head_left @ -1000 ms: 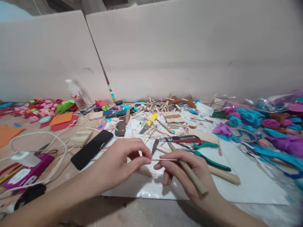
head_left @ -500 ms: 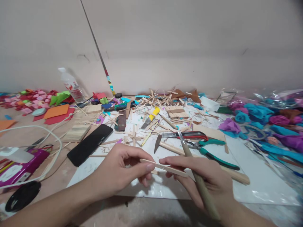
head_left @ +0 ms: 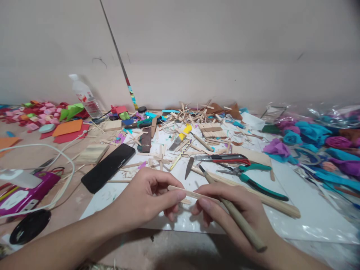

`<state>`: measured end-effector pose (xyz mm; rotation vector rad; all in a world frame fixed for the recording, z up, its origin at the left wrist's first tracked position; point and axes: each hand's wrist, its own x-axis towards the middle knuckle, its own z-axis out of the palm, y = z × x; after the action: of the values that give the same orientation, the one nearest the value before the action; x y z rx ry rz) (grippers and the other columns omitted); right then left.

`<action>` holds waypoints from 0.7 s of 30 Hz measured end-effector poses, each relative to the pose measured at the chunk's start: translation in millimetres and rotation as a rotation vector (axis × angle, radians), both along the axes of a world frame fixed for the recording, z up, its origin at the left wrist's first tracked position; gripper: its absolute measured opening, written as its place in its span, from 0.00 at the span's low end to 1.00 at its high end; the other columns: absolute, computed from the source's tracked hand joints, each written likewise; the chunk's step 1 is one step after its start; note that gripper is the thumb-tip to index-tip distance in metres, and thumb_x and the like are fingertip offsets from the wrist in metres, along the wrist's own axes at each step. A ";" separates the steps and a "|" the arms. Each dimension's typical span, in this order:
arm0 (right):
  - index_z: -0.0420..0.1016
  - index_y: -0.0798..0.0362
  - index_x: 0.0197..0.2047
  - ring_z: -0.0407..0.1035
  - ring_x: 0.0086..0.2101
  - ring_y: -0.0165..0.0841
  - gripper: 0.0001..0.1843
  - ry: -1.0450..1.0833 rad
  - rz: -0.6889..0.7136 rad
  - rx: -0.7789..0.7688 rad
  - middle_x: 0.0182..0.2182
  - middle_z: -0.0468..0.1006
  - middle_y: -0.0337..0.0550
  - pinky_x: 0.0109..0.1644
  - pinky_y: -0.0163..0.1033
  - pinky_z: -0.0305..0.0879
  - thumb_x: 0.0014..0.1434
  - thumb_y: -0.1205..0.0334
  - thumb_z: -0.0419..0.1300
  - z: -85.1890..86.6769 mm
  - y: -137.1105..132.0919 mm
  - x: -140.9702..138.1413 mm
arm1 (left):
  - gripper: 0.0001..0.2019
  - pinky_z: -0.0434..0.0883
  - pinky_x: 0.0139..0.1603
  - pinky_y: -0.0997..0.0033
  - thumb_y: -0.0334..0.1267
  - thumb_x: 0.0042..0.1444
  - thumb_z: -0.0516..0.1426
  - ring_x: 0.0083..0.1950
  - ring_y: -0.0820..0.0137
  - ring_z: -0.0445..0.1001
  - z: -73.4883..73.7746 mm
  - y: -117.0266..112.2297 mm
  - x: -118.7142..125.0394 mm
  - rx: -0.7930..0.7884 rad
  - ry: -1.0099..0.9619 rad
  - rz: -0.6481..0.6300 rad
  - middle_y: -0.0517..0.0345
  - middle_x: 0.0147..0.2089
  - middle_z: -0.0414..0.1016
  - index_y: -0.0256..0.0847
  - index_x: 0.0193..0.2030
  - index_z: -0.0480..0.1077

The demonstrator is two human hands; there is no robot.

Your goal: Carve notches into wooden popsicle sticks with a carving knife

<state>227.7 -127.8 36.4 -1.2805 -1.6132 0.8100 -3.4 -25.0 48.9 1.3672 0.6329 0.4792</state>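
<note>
My left hand [head_left: 149, 197] pinches one end of a flat wooden craft stick [head_left: 192, 194] between thumb and fingers. The other end of that stick reaches my right hand [head_left: 247, 204], whose thumb and fingertips touch it. Gripped in the same right hand is a slim chisel [head_left: 243, 224] with a wooden handle, its narrow metal tip pointing up and away from me. Just beyond the hands lie a hammer [head_left: 285, 207], green-handled pliers [head_left: 263, 187] and a red-and-black utility knife [head_left: 225, 158].
White sheet [head_left: 315, 221] covers the work area. Beyond it are heaped sticks [head_left: 197, 112] and a yellow-handled cutter [head_left: 184, 133]. To the left are a phone [head_left: 108, 168], a purple power strip [head_left: 42, 191] with cables, and a bottle [head_left: 86, 97]. Coloured paper [head_left: 300, 135] lies right.
The chisel has tilted lower in my right hand, its tip dropping and its handle end showing. My right thumb has come onto the craft stick. The view has shifted slightly.
</note>
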 end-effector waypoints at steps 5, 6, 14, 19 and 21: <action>0.85 0.50 0.46 0.77 0.25 0.32 0.18 0.137 0.107 -0.237 0.29 0.87 0.43 0.31 0.34 0.74 0.78 0.45 0.63 -1.7 2.5 -3.1 | 0.17 0.77 0.32 0.79 0.52 0.61 0.76 0.26 0.74 0.76 0.7 -1.2 4.7 -0.034 -0.031 -0.004 0.58 0.26 0.80 0.38 0.36 0.86; 0.84 0.50 0.45 0.75 0.25 0.31 0.19 0.134 0.142 -0.274 0.29 0.86 0.43 0.31 0.33 0.72 0.77 0.44 0.63 -1.4 2.7 -4.0 | 0.17 0.77 0.32 0.78 0.51 0.60 0.77 0.26 0.74 0.76 0.6 -1.9 6.2 -0.043 -0.037 -0.005 0.58 0.27 0.80 0.38 0.35 0.85; 0.86 0.52 0.44 0.70 0.26 0.29 0.24 0.143 0.290 -0.469 0.30 0.86 0.43 0.31 0.33 0.65 0.76 0.39 0.65 2.6 0.9 -4.7 | 0.18 0.73 0.30 0.80 0.49 0.61 0.77 0.26 0.75 0.72 -2.4 -5.1 12.2 -0.077 -0.047 -0.029 0.61 0.25 0.77 0.38 0.31 0.81; 0.80 0.52 0.40 0.71 0.24 0.27 0.26 0.397 0.261 -0.591 0.29 0.87 0.45 0.27 0.30 0.64 0.73 0.36 0.70 -8.1 1.0 -4.1 | 0.19 0.72 0.35 0.80 0.51 0.64 0.74 0.30 0.76 0.74 0.4 -5.0 9.4 -0.064 -0.049 -0.075 0.59 0.29 0.79 0.36 0.36 0.82; 0.79 0.52 0.40 0.72 0.24 0.27 0.24 0.427 0.262 -0.572 0.29 0.87 0.44 0.27 0.29 0.65 0.75 0.38 0.69 -12.3 0.8 -4.3 | 0.17 0.72 0.35 0.80 0.50 0.66 0.73 0.31 0.76 0.73 0.4 -5.0 8.7 -0.059 -0.036 -0.092 0.60 0.30 0.78 0.35 0.37 0.82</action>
<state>223.4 -127.0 24.1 -1.1667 -1.2512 1.6734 5.4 -29.9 49.3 1.3228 0.5479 0.4073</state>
